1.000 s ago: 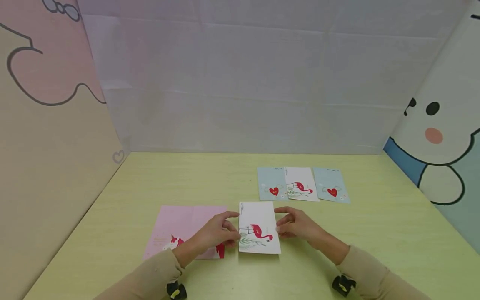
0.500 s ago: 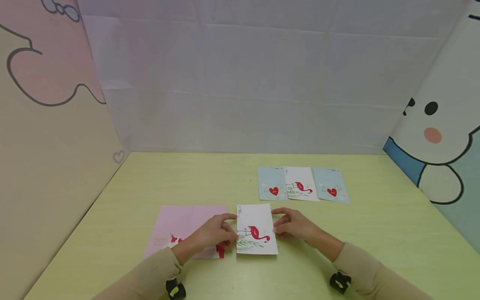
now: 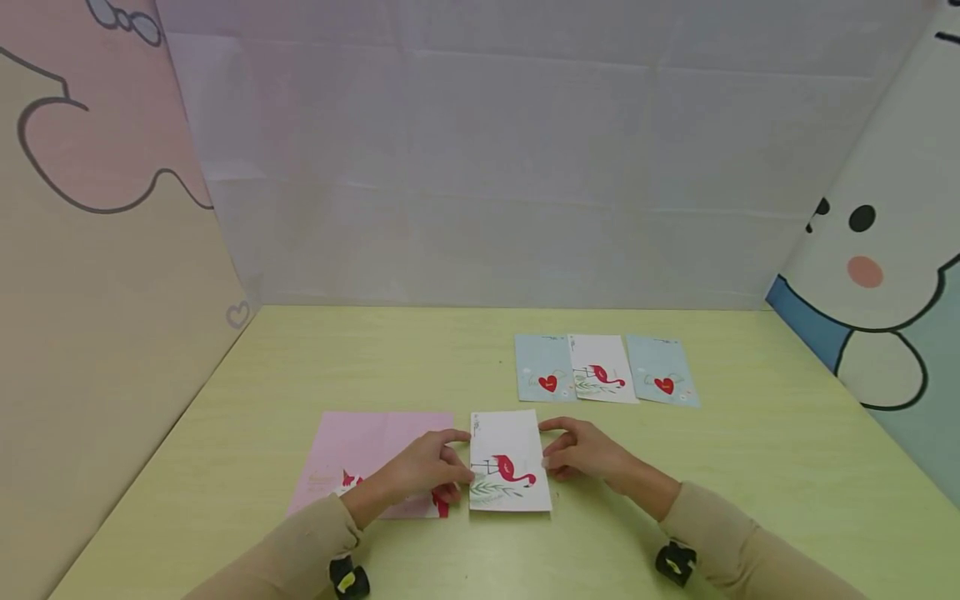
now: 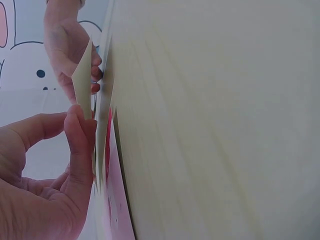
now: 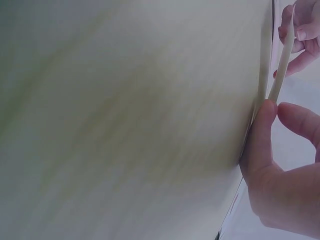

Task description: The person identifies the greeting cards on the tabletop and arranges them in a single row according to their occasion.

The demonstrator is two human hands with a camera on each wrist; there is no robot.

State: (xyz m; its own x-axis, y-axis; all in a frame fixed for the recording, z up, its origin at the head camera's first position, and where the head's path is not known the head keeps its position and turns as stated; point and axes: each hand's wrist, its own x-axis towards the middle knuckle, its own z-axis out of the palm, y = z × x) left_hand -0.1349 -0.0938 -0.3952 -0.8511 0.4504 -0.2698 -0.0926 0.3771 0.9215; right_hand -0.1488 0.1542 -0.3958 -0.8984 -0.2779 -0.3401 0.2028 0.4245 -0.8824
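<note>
a white front flamingo card is held between the two hands at the near middle of the bench, its red bird and green leaves facing up. the left hand pinches its left edge; the right hand pinches its right edge, so each grip is closed on the card. both wrist views show it almost edge-on, slightly raised off the bench.

just left of it lies a pink card with a red-and-white print, partly covered by the left hand and forearm.

farther back, right of centre, three cards lie in a row: a left blue heart card, a rear flamingo card meeting its right edge, and a right blue heart card turned slightly and just beside the rear flamingo card.

both arms wear beige sleeves, with a black device near each wrist. a pale sheet hangs behind the bench, between a pink-and-tan cartoon wall and a white-and-blue cartoon wall.
</note>
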